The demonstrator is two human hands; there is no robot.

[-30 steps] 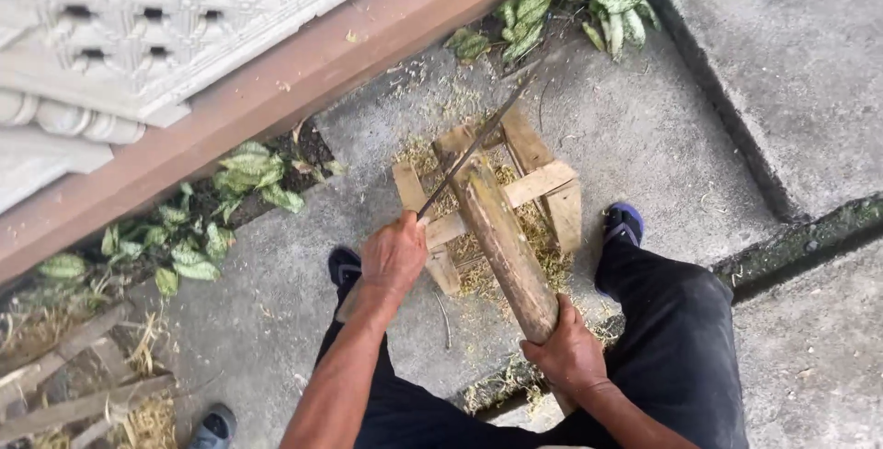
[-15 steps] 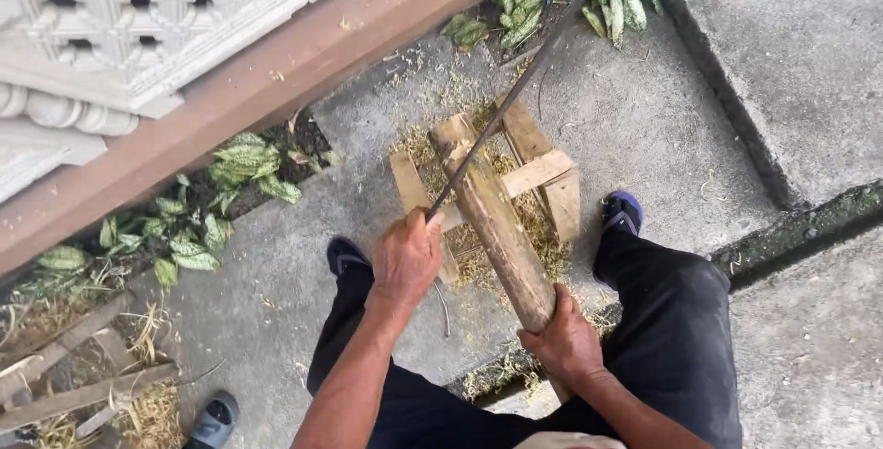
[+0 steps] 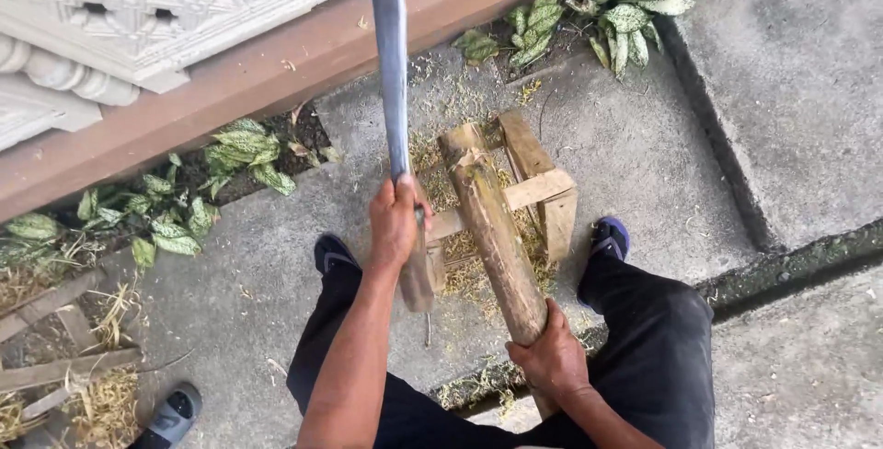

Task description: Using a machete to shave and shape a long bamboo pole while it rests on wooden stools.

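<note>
Concrete yard (image 3: 782, 72) (leafy border); left hand (image 3: 397, 219) grip clamped on machete (image 3: 391, 72), right hand (image 3: 552, 357) on log (image 3: 492, 228).

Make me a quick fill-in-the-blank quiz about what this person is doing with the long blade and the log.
1. The left hand grips the wooden handle of a long ____, raised with its tip out of view.
2. The right hand holds the lower end of a wooden ____.
3. The log's upper end rests on a small ____ frame on the concrete.
4. Green leafy ____ grow beside the brown ledge.

Missing words: blade; log; wooden; plants
</note>
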